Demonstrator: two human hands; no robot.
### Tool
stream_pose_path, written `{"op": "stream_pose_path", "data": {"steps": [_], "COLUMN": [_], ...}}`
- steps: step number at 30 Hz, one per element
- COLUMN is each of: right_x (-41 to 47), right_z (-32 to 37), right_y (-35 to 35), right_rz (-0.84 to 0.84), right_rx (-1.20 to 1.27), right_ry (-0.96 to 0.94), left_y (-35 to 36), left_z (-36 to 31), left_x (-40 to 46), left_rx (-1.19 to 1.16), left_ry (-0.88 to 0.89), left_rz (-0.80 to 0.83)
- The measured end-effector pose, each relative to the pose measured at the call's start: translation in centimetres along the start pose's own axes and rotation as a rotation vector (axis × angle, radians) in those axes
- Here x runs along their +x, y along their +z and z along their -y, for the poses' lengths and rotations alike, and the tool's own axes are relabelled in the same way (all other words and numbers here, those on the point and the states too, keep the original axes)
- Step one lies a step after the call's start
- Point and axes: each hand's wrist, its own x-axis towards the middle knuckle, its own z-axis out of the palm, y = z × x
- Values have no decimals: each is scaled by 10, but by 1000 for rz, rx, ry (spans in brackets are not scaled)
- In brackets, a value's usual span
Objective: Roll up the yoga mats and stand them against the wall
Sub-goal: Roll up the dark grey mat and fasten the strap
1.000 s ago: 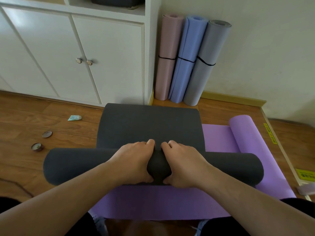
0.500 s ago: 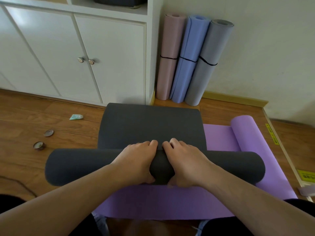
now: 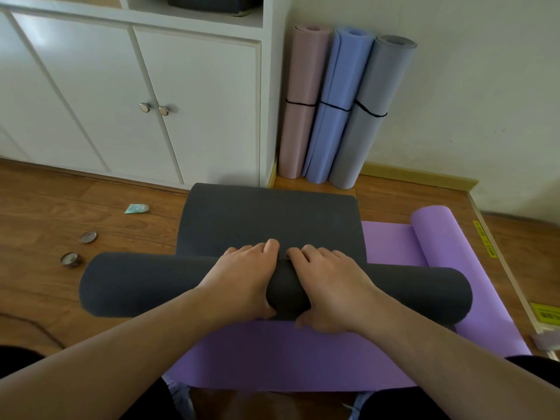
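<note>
The dark grey mat (image 3: 266,219) lies on the floor, half rolled, over a purple mat (image 3: 272,359). Both hands, left (image 3: 239,280) and right (image 3: 330,286), sit close together at the roll's middle, fingers (image 3: 269,245) curled over the top, thumbs underneath. With the ends unguided, I'd expect the roll to go loose or skew sideways; the purple mat beneath might drag along.

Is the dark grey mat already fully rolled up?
No. A flat stretch of the dark grey mat lies unrolled beyond the left hand and right hand.
</note>
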Motion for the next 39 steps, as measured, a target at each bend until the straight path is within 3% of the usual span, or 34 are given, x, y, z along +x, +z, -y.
{"op": "stream_pose_path", "data": {"steps": [10, 18, 24, 30, 39], "right_x": [2, 1, 3, 6, -6], "right_z": [0, 3, 0, -1, 0], "right_y": [-2, -2, -6, -20, -23], "right_rz": [2, 0, 8, -9, -9], "right_rx": [45, -55, 9, 54, -76], "right_ry": [-4, 9, 18, 24, 22], "left_y": [3, -6, -11, -19, -31], "left_z": [-4, -2, -1, 5, 4], "left_x": [-6, -2, -6, -14, 4], "left_rx": [144, 39, 62, 330, 72], "left_ry": [39, -21, 17, 96, 48], "left_rz": [46, 74, 96, 47, 123]}}
